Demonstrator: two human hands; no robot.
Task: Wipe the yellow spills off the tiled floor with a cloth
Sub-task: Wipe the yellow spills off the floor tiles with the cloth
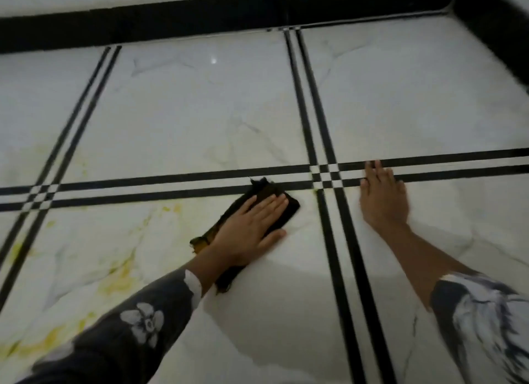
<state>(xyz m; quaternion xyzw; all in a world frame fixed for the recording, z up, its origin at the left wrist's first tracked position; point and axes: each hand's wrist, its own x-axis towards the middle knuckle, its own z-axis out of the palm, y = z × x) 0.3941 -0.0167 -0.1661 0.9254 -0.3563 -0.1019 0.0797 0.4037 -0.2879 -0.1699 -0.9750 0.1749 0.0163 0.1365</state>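
Observation:
A dark folded cloth (287, 209) with yellow-stained edges lies on the white marble-look tiled floor (200, 111), just below a pair of black stripes. My left hand (252, 229) presses flat on the cloth with straight fingers. My right hand (383, 194) lies flat on the floor to the right, its fingertips on the black stripes. Yellow smears (120, 277) spread over the tile left of the cloth, and more yellow patches (43, 343) sit near the lower left corner. Fainter yellow marks (174, 209) lie close to the stripes.
Double black stripes (340, 240) cross the floor in a grid. A black skirting band (200, 20) runs along the far wall and turns at the top right corner (492, 34). The tiles to the right look free of yellow.

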